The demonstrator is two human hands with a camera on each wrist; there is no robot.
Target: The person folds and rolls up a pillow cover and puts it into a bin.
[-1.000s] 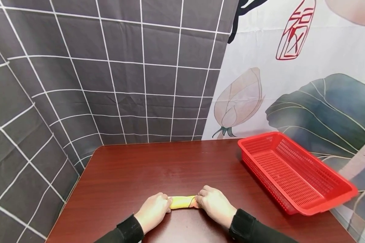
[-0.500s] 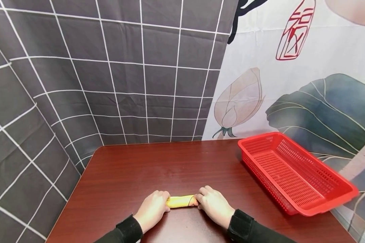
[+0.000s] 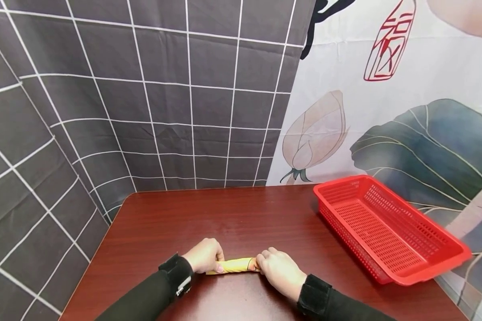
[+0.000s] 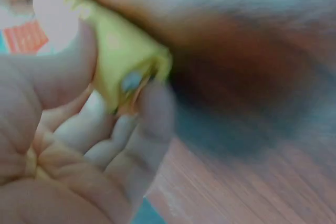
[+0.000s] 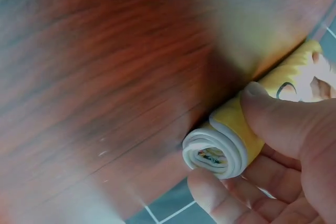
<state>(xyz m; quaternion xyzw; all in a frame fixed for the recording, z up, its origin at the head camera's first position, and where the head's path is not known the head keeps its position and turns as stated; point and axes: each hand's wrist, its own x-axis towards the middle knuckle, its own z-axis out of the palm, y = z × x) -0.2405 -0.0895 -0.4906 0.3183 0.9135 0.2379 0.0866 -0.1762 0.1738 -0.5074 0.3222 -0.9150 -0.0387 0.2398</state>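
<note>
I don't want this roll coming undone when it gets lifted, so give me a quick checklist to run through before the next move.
1. Left hand holds its end of the yellow cloth roll: ok, fingers curl round it in the left wrist view.
2. Right hand holds the other end: ok, thumb and fingers pinch it.
3. Roll wound tight: ok at the right end, where the spiral looks compact; left end cannot tell, blurred.
4. Red basket free to take it: ok, nothing shows inside.
5. Table between roll and basket unobstructed: ok.
</note>
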